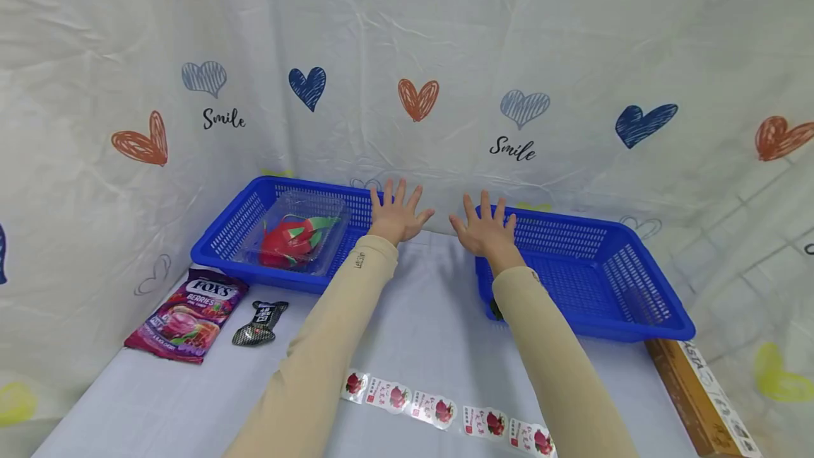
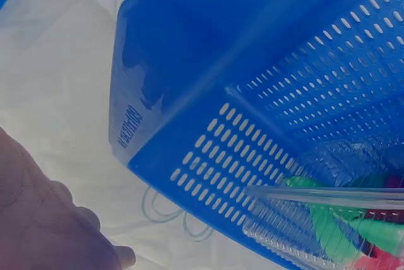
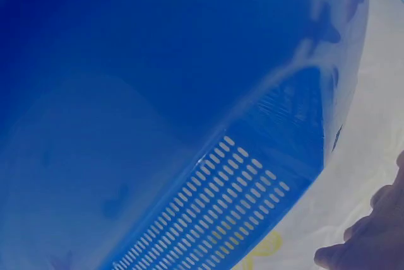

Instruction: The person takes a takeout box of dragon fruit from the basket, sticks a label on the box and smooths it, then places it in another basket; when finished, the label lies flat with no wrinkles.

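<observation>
My left hand [image 1: 396, 220] is held out with its fingers spread, at the inner end of the left blue basket [image 1: 254, 274]. In that basket lies a clear plastic box [image 1: 335, 242] with a red and green dragon fruit [image 1: 282, 242] inside. My right hand [image 1: 486, 233], also with spread fingers, is beside the inner end of the right blue basket [image 1: 572, 281]. Neither hand holds anything. Each wrist view shows part of the hand, the left hand [image 2: 47, 216] and the right hand [image 3: 372, 235], apart from the basket's wall.
A purple Fox's candy bag [image 1: 191, 315] and a small black wrapped packet [image 1: 260, 323] lie front left. A strip of dragon fruit stickers [image 1: 434, 408] crosses the white table [image 1: 420, 331]. A long brown box [image 1: 696, 398] lies at the right, and a heart-printed curtain [image 1: 369, 27] hangs behind.
</observation>
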`<state>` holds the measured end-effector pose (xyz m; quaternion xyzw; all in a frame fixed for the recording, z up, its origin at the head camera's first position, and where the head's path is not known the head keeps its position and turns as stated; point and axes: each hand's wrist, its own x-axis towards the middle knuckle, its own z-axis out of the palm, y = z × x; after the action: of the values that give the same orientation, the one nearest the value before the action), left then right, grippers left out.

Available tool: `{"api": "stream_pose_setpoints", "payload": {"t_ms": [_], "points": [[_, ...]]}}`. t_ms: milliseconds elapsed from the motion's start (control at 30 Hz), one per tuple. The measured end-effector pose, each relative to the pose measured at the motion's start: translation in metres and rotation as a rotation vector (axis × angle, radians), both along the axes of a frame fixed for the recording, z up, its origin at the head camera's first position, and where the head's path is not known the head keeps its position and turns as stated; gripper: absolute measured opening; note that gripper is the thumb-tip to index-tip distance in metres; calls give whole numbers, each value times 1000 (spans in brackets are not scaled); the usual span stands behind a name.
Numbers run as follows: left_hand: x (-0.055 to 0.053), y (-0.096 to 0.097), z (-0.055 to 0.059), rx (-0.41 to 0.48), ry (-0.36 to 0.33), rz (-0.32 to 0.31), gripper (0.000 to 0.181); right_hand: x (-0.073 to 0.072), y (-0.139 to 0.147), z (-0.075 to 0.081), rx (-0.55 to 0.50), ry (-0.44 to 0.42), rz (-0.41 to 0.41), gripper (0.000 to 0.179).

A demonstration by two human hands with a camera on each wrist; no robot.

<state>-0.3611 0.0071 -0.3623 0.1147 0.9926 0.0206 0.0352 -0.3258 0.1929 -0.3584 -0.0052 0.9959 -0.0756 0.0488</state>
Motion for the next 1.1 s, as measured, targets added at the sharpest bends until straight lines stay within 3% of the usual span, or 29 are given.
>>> {"api": "stream_pose_setpoints", "payload": {"t_ms": [133, 267, 400, 567, 667, 800, 900, 1100], "points": [[-3, -6, 0, 32, -12, -30, 69, -1, -4, 0, -39, 19, 14, 72], [-11, -24, -3, 132, -55, -101, 67, 2, -18, 2, -199, 103, 83, 71], [-16, -53, 3, 246, -57, -167, 66, 15, -35, 2, -396, 209, 175, 68], [-19, -102, 15, 461, -66, -212, 61, 38, -60, -10, -533, 281, 293, 61], [-16, -135, 16, 554, -111, -182, 59, 52, -75, -22, -623, 270, 344, 55], [-10, -179, 10, 550, -161, -102, 55, 62, -90, -35, -714, 192, 359, 54], [-6, -207, 5, 526, -159, -71, 50, 64, -97, -42, -731, 162, 348, 53], [2, -251, -5, 560, -146, 4, 45, 62, -107, -51, -738, 186, 362, 49]]}}
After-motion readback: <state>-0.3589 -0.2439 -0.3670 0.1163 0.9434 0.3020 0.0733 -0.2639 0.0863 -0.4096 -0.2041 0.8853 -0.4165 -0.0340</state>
